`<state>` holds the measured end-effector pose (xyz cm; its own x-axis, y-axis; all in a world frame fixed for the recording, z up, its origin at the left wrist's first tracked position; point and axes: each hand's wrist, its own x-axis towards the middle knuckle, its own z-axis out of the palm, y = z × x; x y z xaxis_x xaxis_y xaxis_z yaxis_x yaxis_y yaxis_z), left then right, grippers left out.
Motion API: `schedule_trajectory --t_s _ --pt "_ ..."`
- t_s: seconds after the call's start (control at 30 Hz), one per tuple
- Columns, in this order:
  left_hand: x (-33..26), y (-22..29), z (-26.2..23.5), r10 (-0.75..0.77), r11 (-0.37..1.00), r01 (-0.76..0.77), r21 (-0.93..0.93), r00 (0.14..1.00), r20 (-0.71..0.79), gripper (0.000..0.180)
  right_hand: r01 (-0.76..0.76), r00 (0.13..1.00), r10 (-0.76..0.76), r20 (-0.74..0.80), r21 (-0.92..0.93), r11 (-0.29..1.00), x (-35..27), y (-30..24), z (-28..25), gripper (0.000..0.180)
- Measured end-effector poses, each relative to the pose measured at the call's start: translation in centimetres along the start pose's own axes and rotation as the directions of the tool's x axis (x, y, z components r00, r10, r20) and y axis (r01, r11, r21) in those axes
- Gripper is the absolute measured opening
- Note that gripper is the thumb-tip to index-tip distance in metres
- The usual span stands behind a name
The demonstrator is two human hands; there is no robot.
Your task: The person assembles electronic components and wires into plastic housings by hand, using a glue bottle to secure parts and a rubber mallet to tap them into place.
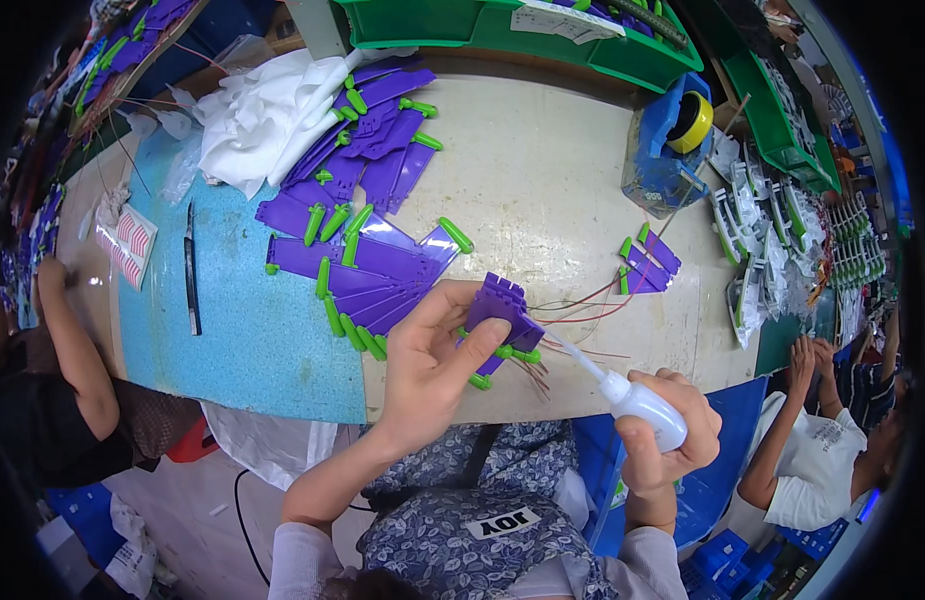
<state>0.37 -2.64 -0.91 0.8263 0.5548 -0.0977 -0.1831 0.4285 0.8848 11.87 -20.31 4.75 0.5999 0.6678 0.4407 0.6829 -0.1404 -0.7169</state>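
Observation:
My left hand is closed on a purple plastic part with bright green tips, held above the table's front edge. In my right hand is a white squeeze bottle with a long thin nozzle, its tip close to the right side of the purple part. Thin reddish wires run near the part; where they attach is hidden. To the left lies a fanned pile of purple parts with green ends. Two small purple pieces with green ends rest on the table further right.
A white cloth lies at the back left, with a dark thin blade-like tool on the blue mat. A tape dispenser holding yellow tape stands at the back right. Green bins line the back; people sit at both sides.

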Motion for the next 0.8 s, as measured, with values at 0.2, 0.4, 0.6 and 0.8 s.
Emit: schedule_trajectory --t_s 0.2,0.4,0.6,0.8 --pt "-0.06 0.06 0.17 -0.005 1.000 0.005 -0.006 1.000 -0.002 0.022 -0.026 0.999 0.028 0.036 -0.040 0.999 0.23 -0.48 -0.18 0.035" --pt "-0.11 0.15 0.15 -0.012 1.000 0.012 -0.013 1.000 0.003 0.022 -0.015 0.999 0.016 0.035 -0.030 0.999 0.29 -0.64 -0.22 0.036" --pt "-0.08 0.04 0.05 -0.013 1.000 0.013 -0.019 1.000 0.011 0.021 -0.052 0.997 0.055 0.060 -0.055 0.997 0.43 -0.99 -0.47 0.037" --pt "-0.15 0.10 0.02 -0.012 1.000 0.012 -0.013 1.000 0.016 0.021 -0.034 0.998 0.037 0.053 -0.061 0.998 0.38 -0.95 -0.43 0.037"
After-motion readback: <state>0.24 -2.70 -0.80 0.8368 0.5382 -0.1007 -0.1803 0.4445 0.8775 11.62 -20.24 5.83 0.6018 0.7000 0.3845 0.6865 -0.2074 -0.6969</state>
